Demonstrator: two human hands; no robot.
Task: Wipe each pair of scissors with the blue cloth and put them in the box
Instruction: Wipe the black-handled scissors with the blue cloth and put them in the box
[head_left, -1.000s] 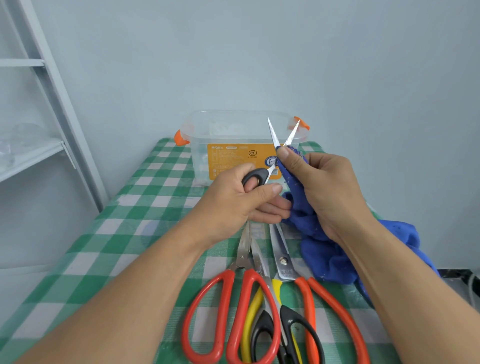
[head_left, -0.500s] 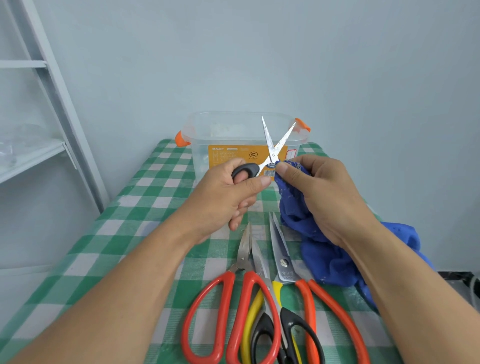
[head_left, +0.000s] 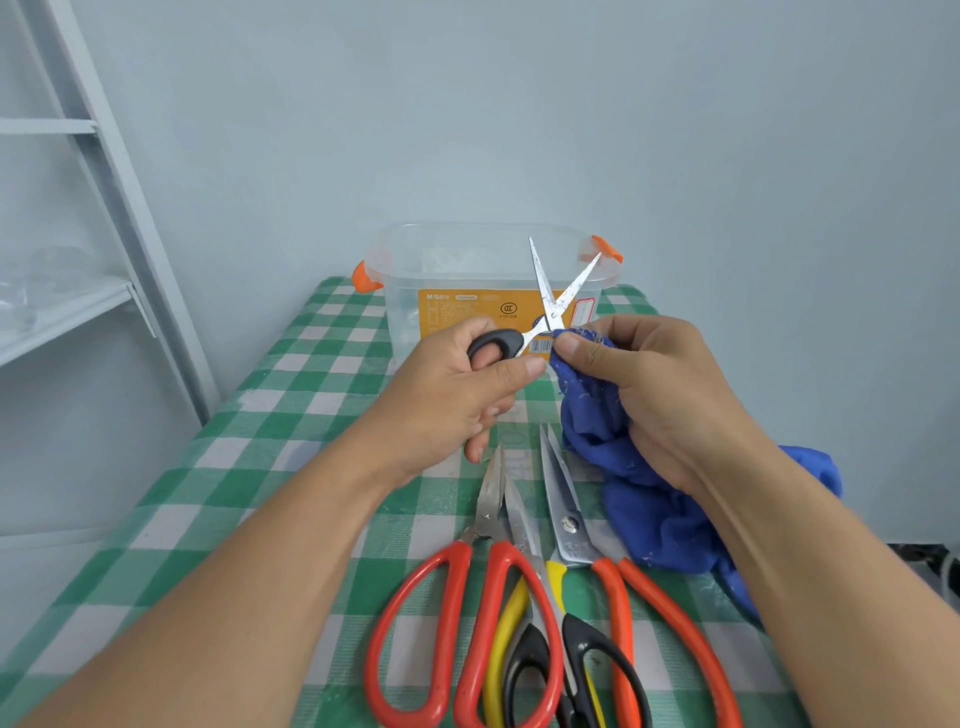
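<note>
scissors (head_left: 554, 305) in left hand (head_left: 447, 400) (blades spread), blue cloth (head_left: 649, 514) in right hand (head_left: 660, 389)

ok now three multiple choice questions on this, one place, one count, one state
1. Where does the box stand? A on a chair B at the table's far end C on the floor
2. How many scissors lie on the table? A one B five C three
3. The small scissors in the left hand have blades: A spread open B shut C broken off
Answers: B, it sits beyond everything else on the table; C, red pair, yellow-black pair, orange pair; A, they form a V.
</note>
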